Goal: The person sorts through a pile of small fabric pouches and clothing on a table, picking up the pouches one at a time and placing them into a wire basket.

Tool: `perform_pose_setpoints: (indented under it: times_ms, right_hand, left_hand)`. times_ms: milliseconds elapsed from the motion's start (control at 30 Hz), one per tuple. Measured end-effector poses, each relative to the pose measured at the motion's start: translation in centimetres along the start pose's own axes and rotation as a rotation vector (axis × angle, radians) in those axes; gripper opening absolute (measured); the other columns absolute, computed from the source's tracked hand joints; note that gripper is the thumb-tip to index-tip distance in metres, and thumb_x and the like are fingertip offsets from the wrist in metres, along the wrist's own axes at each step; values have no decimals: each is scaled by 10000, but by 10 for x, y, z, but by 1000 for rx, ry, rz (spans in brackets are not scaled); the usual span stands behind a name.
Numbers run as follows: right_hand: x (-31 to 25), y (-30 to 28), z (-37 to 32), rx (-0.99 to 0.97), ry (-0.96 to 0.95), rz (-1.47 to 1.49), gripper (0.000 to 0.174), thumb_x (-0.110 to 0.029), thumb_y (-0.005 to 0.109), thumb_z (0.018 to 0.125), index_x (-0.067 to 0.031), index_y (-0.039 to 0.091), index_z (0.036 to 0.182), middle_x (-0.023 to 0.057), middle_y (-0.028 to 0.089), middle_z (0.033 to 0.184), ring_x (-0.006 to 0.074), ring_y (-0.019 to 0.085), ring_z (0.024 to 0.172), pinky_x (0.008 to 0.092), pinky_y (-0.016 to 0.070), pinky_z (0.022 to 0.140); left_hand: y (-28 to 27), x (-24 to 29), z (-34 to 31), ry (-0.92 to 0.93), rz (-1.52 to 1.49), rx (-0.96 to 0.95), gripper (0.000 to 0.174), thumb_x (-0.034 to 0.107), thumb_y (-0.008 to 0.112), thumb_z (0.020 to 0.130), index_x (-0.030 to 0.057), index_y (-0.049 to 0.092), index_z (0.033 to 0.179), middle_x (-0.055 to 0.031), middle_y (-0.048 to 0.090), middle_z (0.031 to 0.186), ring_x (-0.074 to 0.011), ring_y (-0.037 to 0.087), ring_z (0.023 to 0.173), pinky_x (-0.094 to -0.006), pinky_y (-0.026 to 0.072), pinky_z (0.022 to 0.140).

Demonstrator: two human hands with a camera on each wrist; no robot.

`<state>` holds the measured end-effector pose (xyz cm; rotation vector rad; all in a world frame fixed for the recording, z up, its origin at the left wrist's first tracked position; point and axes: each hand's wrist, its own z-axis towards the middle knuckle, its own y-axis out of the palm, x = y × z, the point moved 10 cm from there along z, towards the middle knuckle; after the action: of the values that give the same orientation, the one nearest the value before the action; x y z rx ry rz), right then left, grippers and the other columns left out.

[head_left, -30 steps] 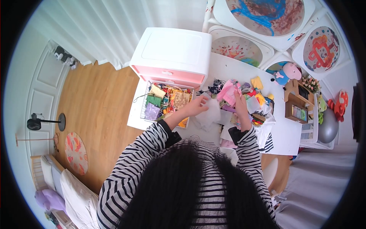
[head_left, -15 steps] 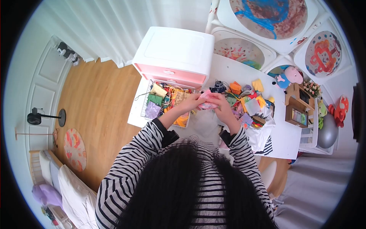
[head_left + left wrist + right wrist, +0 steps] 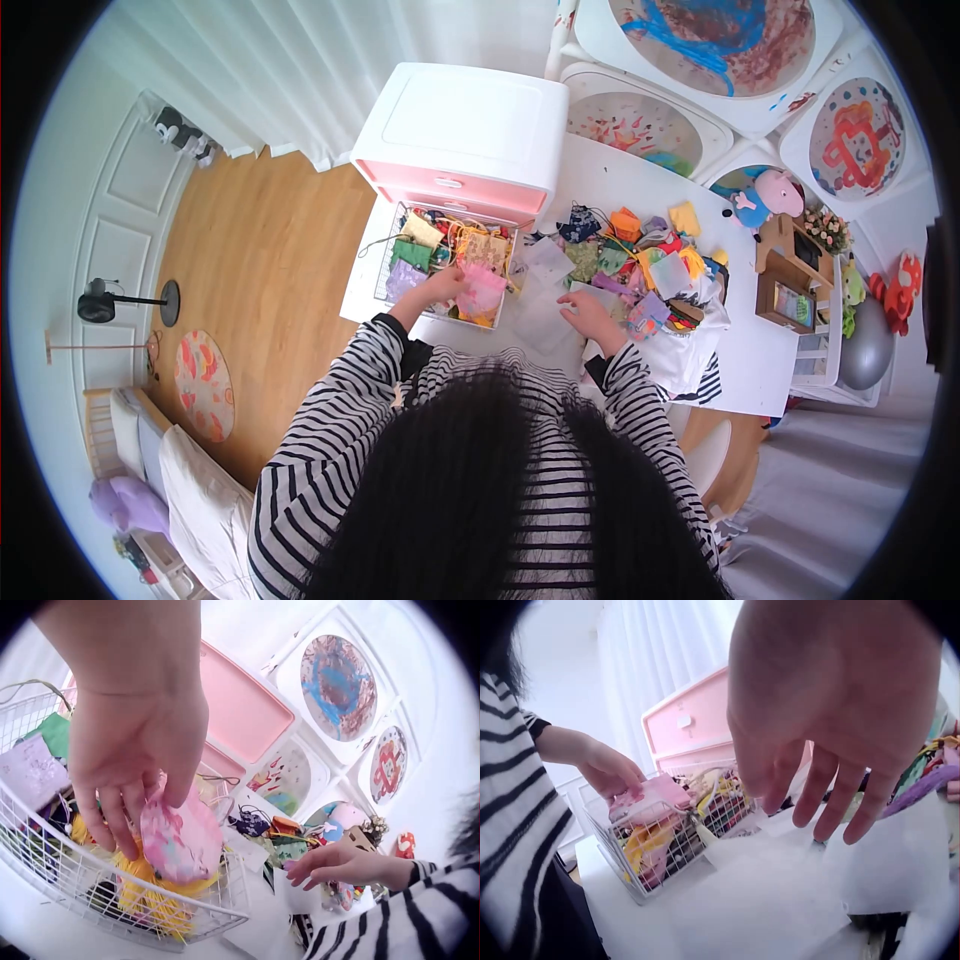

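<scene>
The left hand [image 3: 440,286] pinches a pink patterned pouch [image 3: 484,290] between thumb and fingers, over the near right part of a white wire basket [image 3: 232,889]. In the left wrist view the pouch [image 3: 180,838] hangs from the fingertips above yellow strings. Green, lilac and yellow pouches fill the rest of the basket. The right hand [image 3: 592,320] holds nothing; its fingers [image 3: 821,791] are spread loosely above translucent white sheets [image 3: 765,881]. To its right lies a heap of colourful pouches [image 3: 650,262].
A white and pink drawer unit [image 3: 463,130] stands behind the basket. White cloth with striped fabric [image 3: 705,385] lies under the heap. At the table's right are a plush pig toy [image 3: 772,195], a wooden shelf [image 3: 785,285] and a grey ball [image 3: 866,345].
The pink pouch has gone from the heap side, through both hands together, to the basket in the left hand. The right hand has let go of it and moved back right.
</scene>
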<state>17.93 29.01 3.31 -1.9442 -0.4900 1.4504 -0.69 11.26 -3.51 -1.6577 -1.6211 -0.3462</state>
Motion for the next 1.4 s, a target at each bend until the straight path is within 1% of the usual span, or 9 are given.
perform_pose_setpoints:
  times_ms: [267, 333, 533, 667, 733, 867, 1133, 1233, 1400]
  right_hand:
    - [52, 23, -6, -18, 117, -6, 310, -200, 570, 714, -50, 552, 985, 139, 549, 937, 287, 516, 905, 352, 403, 810]
    - [48, -3, -14, 221, 76, -223, 397, -170, 590, 689, -29, 501, 1049, 144, 531, 980, 309, 486, 958, 376, 381, 840]
    - [46, -65, -24, 465, 171, -298, 427, -159, 606, 660, -30, 487, 1049, 175, 440, 1133, 331, 404, 1077, 404, 354, 890]
    - [46, -67, -18, 463, 172, -455, 459, -163, 608, 663, -48, 477, 1087, 187, 391, 1205, 344, 357, 1129, 430, 329, 919]
    - [68, -61, 0, 359, 350, -293, 491, -169, 601, 673, -74, 463, 1135, 219, 337, 1249, 362, 317, 1163, 447, 307, 938]
    - [75, -62, 14, 443, 418, -359, 509, -178, 593, 681, -101, 453, 1164, 239, 308, 1260, 368, 306, 1171, 456, 314, 928]
    - [119, -49, 35, 402, 506, -24, 504, -215, 617, 660, -101, 511, 1139, 262, 370, 1173, 387, 404, 1067, 391, 357, 905]
    - [126, -18, 54, 166, 462, 103, 503, -229, 634, 650, -106, 526, 1126, 259, 347, 1199, 363, 422, 1063, 383, 369, 894]
    - [109, 14, 51, 88, 306, 49, 444, -242, 636, 653, -124, 571, 1076, 248, 422, 1141, 343, 420, 1077, 364, 351, 923]
  left_hand:
    - [6, 0, 8, 50, 557, 109, 398, 335, 561, 727, -7, 566, 930, -197, 590, 924, -336, 572, 835, -392, 452, 745]
    - [11, 5, -6, 45, 604, 95, 405, 354, 561, 730, -3, 573, 921, -202, 587, 937, -346, 565, 860, -403, 448, 755]
    - [4, 10, -18, -24, 687, 89, 448, 392, 554, 746, -12, 557, 940, -192, 592, 931, -331, 568, 880, -404, 451, 759]
    - [2, 11, -24, -65, 670, 125, 462, 374, 523, 764, 1, 490, 1035, -196, 585, 957, -331, 565, 891, -408, 447, 761]
    - [-11, 15, -19, -78, 640, 197, 471, 367, 511, 770, 6, 463, 1067, -196, 582, 966, -331, 564, 895, -410, 445, 760]
    - [-12, 10, -21, -120, 572, 180, 482, 333, 480, 765, 37, 402, 1138, -196, 567, 1019, -336, 553, 948, -437, 425, 801]
    - [-1, -8, -29, 9, 476, 211, 574, 333, 496, 773, 3, 312, 1206, -251, 568, 938, -378, 548, 883, -431, 432, 751]
    - [4, -20, -31, 5, 483, 201, 580, 339, 487, 779, 8, 302, 1218, -249, 570, 936, -380, 549, 880, -430, 433, 753]
    - [3, -20, -30, 14, 494, 192, 534, 384, 438, 797, 5, 355, 1165, -238, 570, 942, -369, 550, 895, -426, 431, 771]
